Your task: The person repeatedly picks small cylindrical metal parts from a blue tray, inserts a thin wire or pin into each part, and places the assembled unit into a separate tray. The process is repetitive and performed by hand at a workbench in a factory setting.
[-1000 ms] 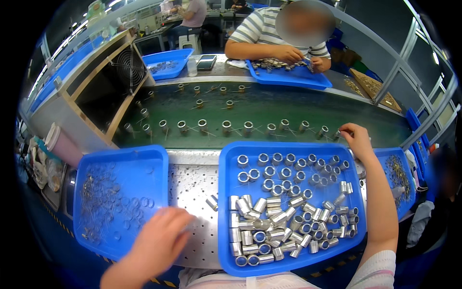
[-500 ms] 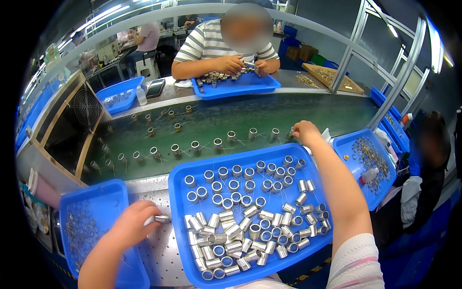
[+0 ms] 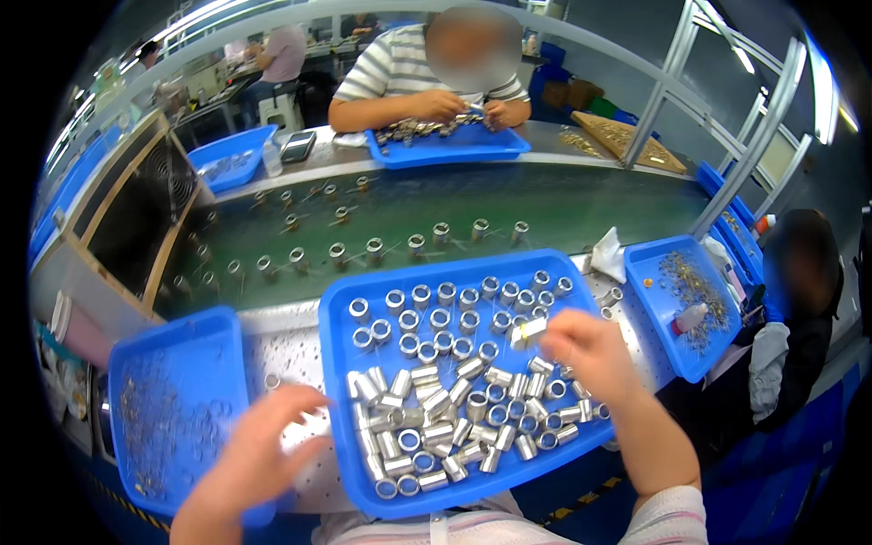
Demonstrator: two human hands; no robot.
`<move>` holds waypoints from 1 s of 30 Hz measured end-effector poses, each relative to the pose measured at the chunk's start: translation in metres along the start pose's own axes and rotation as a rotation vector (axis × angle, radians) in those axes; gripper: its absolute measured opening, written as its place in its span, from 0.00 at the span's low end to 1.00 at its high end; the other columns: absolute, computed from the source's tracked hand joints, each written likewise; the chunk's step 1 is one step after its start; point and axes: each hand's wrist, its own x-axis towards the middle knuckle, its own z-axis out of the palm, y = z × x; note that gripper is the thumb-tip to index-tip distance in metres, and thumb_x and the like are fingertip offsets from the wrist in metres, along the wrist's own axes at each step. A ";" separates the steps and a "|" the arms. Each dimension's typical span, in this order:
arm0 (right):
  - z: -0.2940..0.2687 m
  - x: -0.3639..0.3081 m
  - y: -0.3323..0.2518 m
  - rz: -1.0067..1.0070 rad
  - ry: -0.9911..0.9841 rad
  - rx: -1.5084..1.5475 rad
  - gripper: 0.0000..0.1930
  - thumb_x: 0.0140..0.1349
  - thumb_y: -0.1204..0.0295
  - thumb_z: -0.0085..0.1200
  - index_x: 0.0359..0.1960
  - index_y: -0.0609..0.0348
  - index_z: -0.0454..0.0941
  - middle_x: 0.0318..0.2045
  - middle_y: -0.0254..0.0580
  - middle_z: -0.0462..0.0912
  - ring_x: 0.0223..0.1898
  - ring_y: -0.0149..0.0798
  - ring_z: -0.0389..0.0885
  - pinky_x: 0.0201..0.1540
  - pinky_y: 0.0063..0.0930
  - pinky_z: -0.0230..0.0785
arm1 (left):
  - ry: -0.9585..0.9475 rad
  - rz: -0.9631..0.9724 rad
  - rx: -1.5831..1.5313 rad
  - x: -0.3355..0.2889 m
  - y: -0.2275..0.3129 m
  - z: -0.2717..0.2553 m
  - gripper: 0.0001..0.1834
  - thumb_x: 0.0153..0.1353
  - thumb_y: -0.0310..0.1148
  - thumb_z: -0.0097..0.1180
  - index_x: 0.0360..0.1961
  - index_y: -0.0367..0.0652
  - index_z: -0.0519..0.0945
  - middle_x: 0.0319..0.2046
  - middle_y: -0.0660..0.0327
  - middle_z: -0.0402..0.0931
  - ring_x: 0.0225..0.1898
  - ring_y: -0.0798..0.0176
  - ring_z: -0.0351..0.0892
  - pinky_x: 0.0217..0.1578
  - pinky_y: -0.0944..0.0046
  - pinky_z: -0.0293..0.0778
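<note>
Over the right part of a large blue tray (image 3: 331, 313), my right hand (image 3: 595, 359) pinches a short shiny metal tube (image 3: 527, 333); both are somewhat blurred. The tray holds many such metal tubes, the far ones standing upright with thin wires among them, the near ones mostly lying in a heap. My left hand (image 3: 263, 445), at the tray's left side over the perforated metal table, has thumb and fingers apart with nothing visible between them. A single metal tube (image 3: 272, 381) stands on the table just beyond its fingers.
Beyond the tray, a green conveyor belt (image 3: 409, 204) carries rows of upright tubes with thin wires. Blue trays of small parts flank me at left (image 3: 232, 345) and right (image 3: 636, 272). A crumpled white cloth (image 3: 609, 254) lies near the right tray. A person opposite handles metal pieces.
My right hand has come back from the belt's near edge to above the tray, with a tube; the row's rightmost tube is gone. My left hand has let go of a metal tube.
</note>
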 end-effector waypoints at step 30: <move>-0.152 0.089 0.139 0.095 0.199 -1.161 0.12 0.47 0.81 0.49 0.36 0.55 0.70 0.32 0.47 0.78 0.36 0.50 0.76 0.39 0.42 0.68 | 0.014 -0.365 -1.227 -0.019 0.020 0.085 0.17 0.52 0.15 0.50 0.44 0.36 0.70 0.37 0.59 0.74 0.36 0.70 0.74 0.34 0.74 0.69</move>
